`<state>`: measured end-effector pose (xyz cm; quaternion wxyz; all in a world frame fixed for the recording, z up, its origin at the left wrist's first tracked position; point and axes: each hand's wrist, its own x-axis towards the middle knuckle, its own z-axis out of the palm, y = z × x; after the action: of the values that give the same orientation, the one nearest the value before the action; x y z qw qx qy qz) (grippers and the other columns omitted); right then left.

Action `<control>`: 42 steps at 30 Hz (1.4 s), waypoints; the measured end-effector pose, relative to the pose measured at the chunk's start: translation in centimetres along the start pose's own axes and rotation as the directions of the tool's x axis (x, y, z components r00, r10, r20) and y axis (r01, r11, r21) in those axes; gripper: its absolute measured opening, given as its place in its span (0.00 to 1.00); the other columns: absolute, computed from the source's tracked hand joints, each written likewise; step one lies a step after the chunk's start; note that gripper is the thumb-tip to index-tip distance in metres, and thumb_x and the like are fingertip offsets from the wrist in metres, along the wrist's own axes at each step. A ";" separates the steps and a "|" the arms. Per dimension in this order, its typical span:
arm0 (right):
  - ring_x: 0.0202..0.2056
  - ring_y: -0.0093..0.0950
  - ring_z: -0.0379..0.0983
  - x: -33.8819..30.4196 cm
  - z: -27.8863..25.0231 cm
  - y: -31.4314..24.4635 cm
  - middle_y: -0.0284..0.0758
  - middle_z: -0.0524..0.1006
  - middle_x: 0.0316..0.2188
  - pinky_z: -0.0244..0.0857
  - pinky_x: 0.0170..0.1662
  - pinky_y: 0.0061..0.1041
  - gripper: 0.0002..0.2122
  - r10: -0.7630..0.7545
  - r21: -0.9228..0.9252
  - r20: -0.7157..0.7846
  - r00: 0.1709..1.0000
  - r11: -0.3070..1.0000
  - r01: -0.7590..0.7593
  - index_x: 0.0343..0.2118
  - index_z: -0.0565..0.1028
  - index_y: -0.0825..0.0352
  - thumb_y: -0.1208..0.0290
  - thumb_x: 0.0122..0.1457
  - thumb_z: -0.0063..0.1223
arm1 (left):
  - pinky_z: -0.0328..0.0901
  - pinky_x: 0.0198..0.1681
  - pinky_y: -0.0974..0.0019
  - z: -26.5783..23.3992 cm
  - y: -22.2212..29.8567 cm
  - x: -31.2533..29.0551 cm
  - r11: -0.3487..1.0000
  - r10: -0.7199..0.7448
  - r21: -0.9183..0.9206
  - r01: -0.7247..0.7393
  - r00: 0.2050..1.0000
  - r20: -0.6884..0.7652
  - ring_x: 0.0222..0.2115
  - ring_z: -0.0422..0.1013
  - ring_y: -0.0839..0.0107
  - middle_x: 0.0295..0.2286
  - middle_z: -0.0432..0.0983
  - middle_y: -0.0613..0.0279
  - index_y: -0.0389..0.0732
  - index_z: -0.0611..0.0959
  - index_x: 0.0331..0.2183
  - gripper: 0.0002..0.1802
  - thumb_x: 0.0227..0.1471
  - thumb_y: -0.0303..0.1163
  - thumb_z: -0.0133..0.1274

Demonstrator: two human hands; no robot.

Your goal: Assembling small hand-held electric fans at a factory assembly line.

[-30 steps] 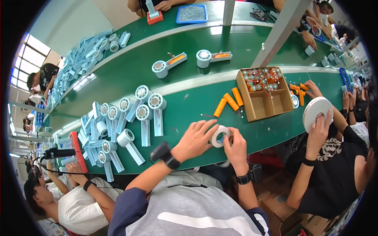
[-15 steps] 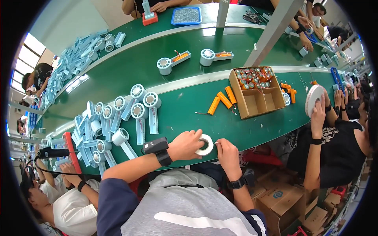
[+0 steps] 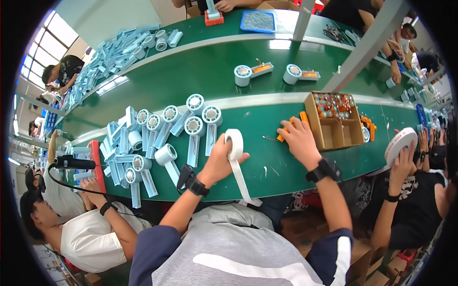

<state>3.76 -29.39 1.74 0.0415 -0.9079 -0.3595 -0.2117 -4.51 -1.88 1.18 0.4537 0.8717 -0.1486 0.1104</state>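
My left hand [image 3: 219,159] grips a roll of white tape [image 3: 235,144], and a long loose strip [image 3: 241,183] hangs from it down past the bench edge. Farther right, my right hand [image 3: 300,143] has its fingers curled over an orange battery [image 3: 280,138] with thin wires, lying on the green bench. The fingers hide much of that battery. Just beyond them, close to the carton, lies another orange battery [image 3: 304,117]. Left of my left hand stand several light-blue fan housings [image 3: 194,125] with round heads and open handles.
An open cardboard box [image 3: 334,138] holds batteries in its far compartments. More orange batteries [image 3: 371,125] lie right of it. Two fan housings [image 3: 243,75] with batteries sit on the far belt. A metal post [image 3: 367,47] rises behind the box. Co-workers sit on both sides.
My left hand has lifted the tape roll, and a long strip now hangs from it. My right hand has left the roll and reached forward and right onto the batteries. The view has shifted.
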 end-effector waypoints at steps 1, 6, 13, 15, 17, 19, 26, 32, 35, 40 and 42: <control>0.45 0.37 0.70 0.7 0.7 0.9 0.37 0.75 0.45 0.67 0.47 0.36 0.16 -0.045 0.008 0.160 0.986 0.999 0.044 0.45 0.74 0.65 0.78 0.52 0.55 | 0.68 0.34 0.57 0.1 0.1 -0.1 0.999 0.000 -0.047 -0.001 1.000 -0.027 0.33 0.71 0.51 0.35 0.69 0.49 0.32 0.78 0.34 0.21 0.42 0.31 0.70; 0.41 0.36 0.73 1.4 0.8 -1.8 0.36 0.75 0.40 0.69 0.41 0.35 0.16 -0.083 0.254 0.455 0.887 0.967 -0.039 0.47 0.73 0.65 0.72 0.54 0.57 | 0.69 0.36 0.59 -0.5 -0.4 -1.8 0.999 -0.026 -0.025 0.025 0.997 -0.071 0.33 0.71 0.52 0.38 0.69 0.49 0.32 0.79 0.32 0.22 0.39 0.34 0.72; 0.30 0.39 0.75 -3.4 0.7 -8.4 0.38 0.76 0.31 0.69 0.31 0.35 0.17 0.101 0.336 0.364 0.926 0.913 -0.232 0.48 0.71 0.63 0.66 0.57 0.59 | 0.70 0.41 0.59 -1.0 -0.9 -3.0 0.967 0.247 -0.066 -0.247 0.969 -0.001 0.41 0.70 0.52 0.43 0.67 0.46 0.33 0.81 0.27 0.22 0.34 0.36 0.75; 0.28 0.39 0.75 -3.3 0.5 -8.6 0.38 0.76 0.30 0.69 0.31 0.35 0.17 0.124 0.230 0.394 0.911 0.946 -0.229 0.48 0.71 0.64 0.65 0.58 0.59 | 0.70 0.41 0.59 -1.0 -0.8 -2.7 0.962 0.270 -0.059 -0.267 0.962 0.044 0.41 0.69 0.52 0.44 0.66 0.46 0.34 0.81 0.27 0.21 0.35 0.36 0.74; 0.25 0.30 0.74 -2.4 0.5 -7.5 0.35 0.77 0.28 0.67 0.25 0.30 0.17 0.085 0.295 0.442 0.893 0.927 -0.234 0.49 0.70 0.64 0.67 0.59 0.58 | 0.70 0.42 0.59 -1.0 -0.6 -2.5 0.947 0.320 -0.037 -0.318 0.938 0.135 0.43 0.68 0.51 0.47 0.63 0.44 0.34 0.81 0.28 0.20 0.38 0.34 0.74; 0.23 0.26 0.73 -1.7 0.4 -7.2 0.33 0.78 0.28 0.65 0.22 0.28 0.16 0.059 0.316 0.461 0.886 0.922 -0.226 0.49 0.69 0.64 0.68 0.60 0.57 | 0.70 0.44 0.58 -0.7 -1.4 -2.4 0.956 0.293 -0.008 -0.294 0.948 0.125 0.44 0.68 0.50 0.48 0.63 0.43 0.35 0.81 0.28 0.17 0.38 0.32 0.72; 0.23 0.13 0.66 -0.6 -1.8 -11.6 0.26 0.72 0.23 0.56 0.25 0.15 0.10 0.291 0.780 0.621 0.728 -0.325 -0.535 0.48 0.68 0.66 0.73 0.65 0.48 | 0.69 0.49 0.53 0.6 -3.1 -4.1 0.994 0.091 0.039 -0.101 0.975 0.205 0.52 0.66 0.47 0.52 0.63 0.41 0.36 0.83 0.28 0.10 0.38 0.21 0.65; 0.18 0.12 0.61 -1.7 -2.4 -10.7 0.26 0.69 0.16 0.54 0.21 0.20 0.11 0.387 0.823 0.555 0.737 -0.124 -0.555 0.47 0.68 0.68 0.76 0.63 0.51 | 0.69 0.46 0.57 0.1 -2.2 -3.9 0.991 0.121 0.022 -0.132 0.956 0.269 0.45 0.68 0.51 0.44 0.67 0.47 0.33 0.82 0.27 0.13 0.32 0.18 0.64; 0.17 0.12 0.62 -1.8 -4.7 -9.5 0.27 0.70 0.16 0.54 0.21 0.19 0.12 0.276 0.792 0.573 0.771 0.056 -0.608 0.47 0.68 0.69 0.75 0.62 0.53 | 0.68 0.43 0.58 -0.3 -1.3 -2.8 0.979 0.179 0.038 -0.199 0.937 0.301 0.42 0.68 0.52 0.41 0.67 0.49 0.33 0.81 0.26 0.12 0.31 0.19 0.64; 0.17 0.13 0.64 -0.3 -5.2 -9.8 0.29 0.72 0.16 0.54 0.20 0.18 0.11 0.231 0.791 0.515 0.826 0.243 -0.561 0.46 0.68 0.70 0.74 0.62 0.53 | 0.65 0.39 0.59 0.7 -0.4 -2.4 0.940 0.267 0.109 -0.322 0.899 0.346 0.37 0.67 0.54 0.37 0.66 0.50 0.35 0.81 0.24 0.11 0.30 0.21 0.63; 0.17 0.14 0.65 -0.3 -4.2 -10.5 0.30 0.73 0.16 0.54 0.20 0.18 0.11 0.342 0.789 0.472 0.812 0.248 -0.563 0.45 0.69 0.70 0.75 0.62 0.53 | 0.65 0.38 0.59 1.0 0.0 -2.8 0.931 0.272 0.142 -0.337 0.897 0.347 0.37 0.67 0.54 0.36 0.66 0.50 0.35 0.80 0.24 0.11 0.30 0.21 0.63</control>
<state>-4.98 -22.79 4.59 0.5482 -0.8141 -0.1381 0.1330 -7.02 -2.28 -0.28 0.3108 0.8846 -0.3439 0.0510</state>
